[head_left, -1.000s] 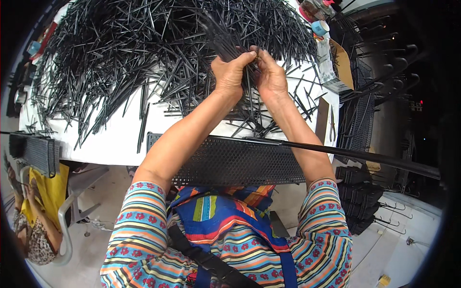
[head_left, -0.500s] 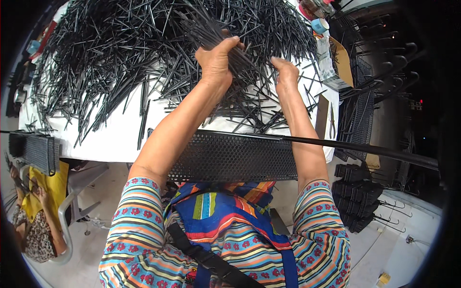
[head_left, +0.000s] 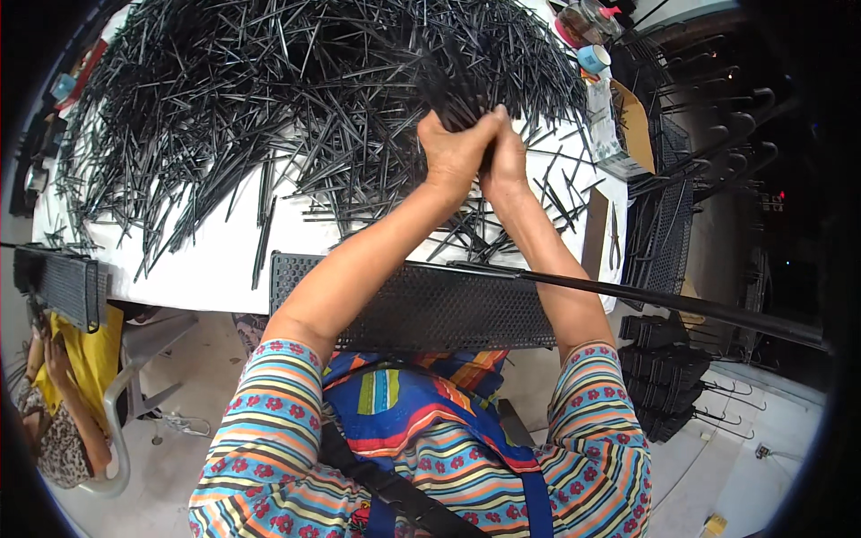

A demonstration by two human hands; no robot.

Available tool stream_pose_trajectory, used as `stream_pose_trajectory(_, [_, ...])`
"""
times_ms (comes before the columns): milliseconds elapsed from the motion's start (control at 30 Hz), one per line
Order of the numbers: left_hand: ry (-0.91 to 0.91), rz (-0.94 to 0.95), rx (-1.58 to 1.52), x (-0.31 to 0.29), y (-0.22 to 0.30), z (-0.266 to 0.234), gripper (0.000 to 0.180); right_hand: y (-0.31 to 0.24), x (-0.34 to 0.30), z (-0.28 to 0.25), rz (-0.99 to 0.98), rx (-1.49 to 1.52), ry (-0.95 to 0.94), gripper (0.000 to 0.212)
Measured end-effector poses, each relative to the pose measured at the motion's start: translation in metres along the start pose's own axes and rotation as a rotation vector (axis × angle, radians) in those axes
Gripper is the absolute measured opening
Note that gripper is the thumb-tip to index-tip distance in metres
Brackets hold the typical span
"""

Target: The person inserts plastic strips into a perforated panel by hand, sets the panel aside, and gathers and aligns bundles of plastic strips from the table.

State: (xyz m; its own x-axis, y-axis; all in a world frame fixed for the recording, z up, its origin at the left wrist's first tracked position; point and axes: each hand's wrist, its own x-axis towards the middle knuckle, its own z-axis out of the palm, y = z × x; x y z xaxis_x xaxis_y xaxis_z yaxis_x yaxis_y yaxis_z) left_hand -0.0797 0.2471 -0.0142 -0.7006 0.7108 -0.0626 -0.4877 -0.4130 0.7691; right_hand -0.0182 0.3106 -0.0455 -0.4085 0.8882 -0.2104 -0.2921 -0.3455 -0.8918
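A: Where is the bundle point(head_left: 459, 103) of thin black sticks?

B: Over the middle of the counter point(head_left: 202, 264), in the left hand point(head_left: 451, 154). Thumb and fingers are clamped around its lower part; the upper ends fan away, smeared by blur.

A: And the right hand point(head_left: 508, 163)?

B: Upright, touching the left hand near the thumb. Its fingers are mostly turned from view, so I can't fairly tell whether they grip anything.

A: What's beneath?

B: A tangled pile point(head_left: 215, 99) of straight, narrow, faintly glossy sticks, dense toward the counter's far edge and thinning to strays on its smooth white surface.

A: Along the edges?

B: At the near edge, a long black panel point(head_left: 430, 309) punched with small round holes. By the right edge, slim pliers point(head_left: 614, 238) beside a flat dark strip point(head_left: 594, 231); farther up, an open cardboard box point(head_left: 635, 130) and a round pale-blue cup point(head_left: 592, 60).
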Motion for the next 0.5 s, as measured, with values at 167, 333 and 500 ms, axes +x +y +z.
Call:
stream_pose_trajectory(167, [0.140, -0.150, -0.309, 0.026, 0.011, -0.019, 0.013, -0.010, -0.010, 0.021, 0.233, -0.092, -0.073, 0.065])
stream_pose_trajectory(333, [-0.093, -0.400, -0.277, 0.022, 0.004, -0.040, 0.027, -0.011, 0.013, -0.015, 0.389, 0.026, -0.214, 0.073])
stream_pose_trajectory(500, [-0.053, -0.418, -0.274, 0.018, 0.008, -0.050, 0.028, -0.010, 0.011, -0.012, 0.314, -0.086, -0.309, 0.042])
